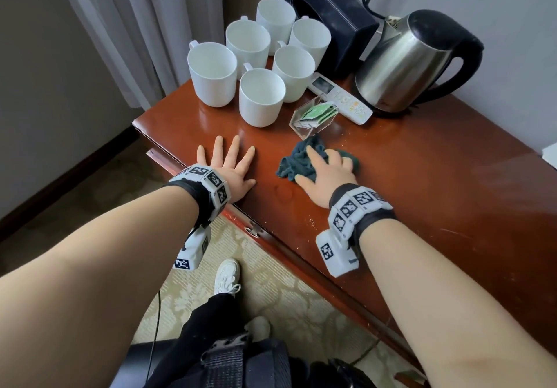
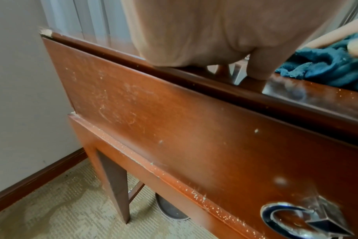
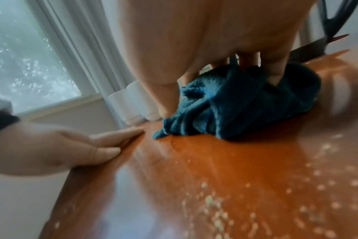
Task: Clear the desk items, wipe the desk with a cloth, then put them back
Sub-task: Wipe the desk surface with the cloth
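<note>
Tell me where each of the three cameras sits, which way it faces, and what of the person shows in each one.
Head: on the head, looking down at the desk; both forearms, left hand flat, right hand pressing the cloth.
Left wrist: under the left wrist, facing the desk's drawer front; the palm's heel shows.
Right wrist: under the right wrist, facing along the desktop toward the curtain; its fingers on the cloth.
Shared: both wrist views show the cloth.

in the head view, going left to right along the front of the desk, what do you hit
left hand flat on the desk → teal cloth → right hand pressing on that cloth; further right, only bare wood with pale specks.
</note>
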Motion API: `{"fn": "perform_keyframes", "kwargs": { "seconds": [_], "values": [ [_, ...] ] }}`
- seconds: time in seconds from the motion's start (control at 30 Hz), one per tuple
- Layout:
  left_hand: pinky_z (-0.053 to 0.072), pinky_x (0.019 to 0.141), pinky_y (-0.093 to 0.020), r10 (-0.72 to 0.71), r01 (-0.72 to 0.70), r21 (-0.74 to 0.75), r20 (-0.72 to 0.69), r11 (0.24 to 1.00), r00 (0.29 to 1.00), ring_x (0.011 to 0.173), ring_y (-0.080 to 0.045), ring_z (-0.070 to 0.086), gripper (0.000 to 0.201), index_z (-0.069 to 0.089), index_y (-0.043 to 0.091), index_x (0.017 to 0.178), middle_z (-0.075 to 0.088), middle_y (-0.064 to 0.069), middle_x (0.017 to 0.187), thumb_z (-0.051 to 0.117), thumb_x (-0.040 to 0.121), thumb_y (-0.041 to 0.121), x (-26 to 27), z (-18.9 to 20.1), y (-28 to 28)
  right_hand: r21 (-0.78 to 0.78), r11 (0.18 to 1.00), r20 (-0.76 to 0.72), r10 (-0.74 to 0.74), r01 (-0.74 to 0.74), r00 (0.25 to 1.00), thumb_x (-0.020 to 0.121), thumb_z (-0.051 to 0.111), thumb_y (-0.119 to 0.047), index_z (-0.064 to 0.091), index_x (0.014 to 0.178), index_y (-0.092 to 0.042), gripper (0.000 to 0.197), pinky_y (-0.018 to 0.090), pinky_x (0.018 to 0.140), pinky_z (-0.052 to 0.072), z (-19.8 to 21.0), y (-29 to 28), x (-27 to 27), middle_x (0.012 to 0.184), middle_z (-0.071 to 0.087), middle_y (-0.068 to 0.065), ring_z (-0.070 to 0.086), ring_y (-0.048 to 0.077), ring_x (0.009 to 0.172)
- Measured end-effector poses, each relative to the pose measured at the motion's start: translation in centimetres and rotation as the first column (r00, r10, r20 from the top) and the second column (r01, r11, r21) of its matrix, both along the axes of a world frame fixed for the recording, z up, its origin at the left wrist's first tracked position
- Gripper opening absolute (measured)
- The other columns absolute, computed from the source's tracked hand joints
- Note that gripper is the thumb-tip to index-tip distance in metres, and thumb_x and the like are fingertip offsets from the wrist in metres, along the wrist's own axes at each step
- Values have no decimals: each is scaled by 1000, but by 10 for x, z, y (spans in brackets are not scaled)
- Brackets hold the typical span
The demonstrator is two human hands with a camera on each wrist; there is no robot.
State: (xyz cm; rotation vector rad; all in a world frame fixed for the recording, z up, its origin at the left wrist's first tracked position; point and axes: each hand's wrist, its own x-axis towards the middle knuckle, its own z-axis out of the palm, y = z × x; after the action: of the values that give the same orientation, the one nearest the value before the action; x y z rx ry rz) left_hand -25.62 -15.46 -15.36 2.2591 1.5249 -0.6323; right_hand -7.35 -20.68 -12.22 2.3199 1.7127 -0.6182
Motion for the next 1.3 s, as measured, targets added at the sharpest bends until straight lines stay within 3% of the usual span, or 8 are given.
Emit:
{"fn": "perform_keyframes", "kwargs": {
  "seconds": [0.13,0.4,0.63,0.87,1.0,1.13,1.2,1.3],
  "values": [
    [-9,114,-55,11,-11,-6,11,1000,1000,144,-29,-20,65,-11,36,148,-21,1,157,27,98,50,0,-1,0,15,986,32,163,-163,986,97,40,-38,13,148,-36,57,41,109,28,-10,1,-14,156,11,5,16,32,137],
    [-7,114,-55,10,-13,51,62,999,998,144,-30,-16,65,-7,36,149,-16,0,158,30,97,50,-2,-5,-1,-84,896,-140,423,-436,895,87,47,-14,46,131,-36,49,36,101,38,7,-33,-5,146,30,-5,27,24,132],
    [-8,114,-55,10,-12,37,55,999,998,144,-29,-18,65,-8,36,149,-18,1,158,30,97,50,-2,-6,0,68,997,-34,48,-46,998,96,42,-26,32,143,-29,48,39,107,31,3,-9,15,149,29,2,27,29,133],
    [-7,114,-56,17,-20,43,70,999,997,144,-29,-18,65,-7,36,149,-18,1,158,30,97,50,-3,-9,1,17,961,-15,276,-276,961,95,43,-43,21,146,-39,55,40,105,34,-10,-10,-16,153,21,-2,19,29,137],
    [-8,114,-56,16,-18,33,71,999,997,144,-29,-18,64,-8,36,149,-18,1,158,29,98,48,-2,-7,0,55,878,-34,478,-476,878,91,50,-31,33,139,-41,52,33,90,43,-7,-44,-32,144,29,-3,28,26,127],
    [-8,114,-55,10,-14,55,72,998,997,144,-30,-18,62,-6,34,149,-16,-1,158,27,99,46,-3,-5,-5,-107,789,-113,595,-605,796,86,52,-23,45,130,-36,46,30,80,42,6,-78,-12,132,36,-1,34,23,119],
    [-7,115,-56,4,-11,86,77,996,997,144,-31,-16,60,-3,32,150,-15,-3,158,28,99,43,-1,-4,-10,-127,837,-127,519,-532,846,87,52,-24,48,126,-35,40,30,78,42,18,-86,10,128,39,-2,37,22,118],
    [-6,115,-54,-99,92,82,82,992,992,145,-30,-16,59,-2,33,150,-15,-4,158,28,100,40,14,-4,-27,121,976,-79,189,-179,979,88,50,-22,47,129,-33,42,34,90,42,28,-77,41,132,39,0,35,24,122]
  ]
}}
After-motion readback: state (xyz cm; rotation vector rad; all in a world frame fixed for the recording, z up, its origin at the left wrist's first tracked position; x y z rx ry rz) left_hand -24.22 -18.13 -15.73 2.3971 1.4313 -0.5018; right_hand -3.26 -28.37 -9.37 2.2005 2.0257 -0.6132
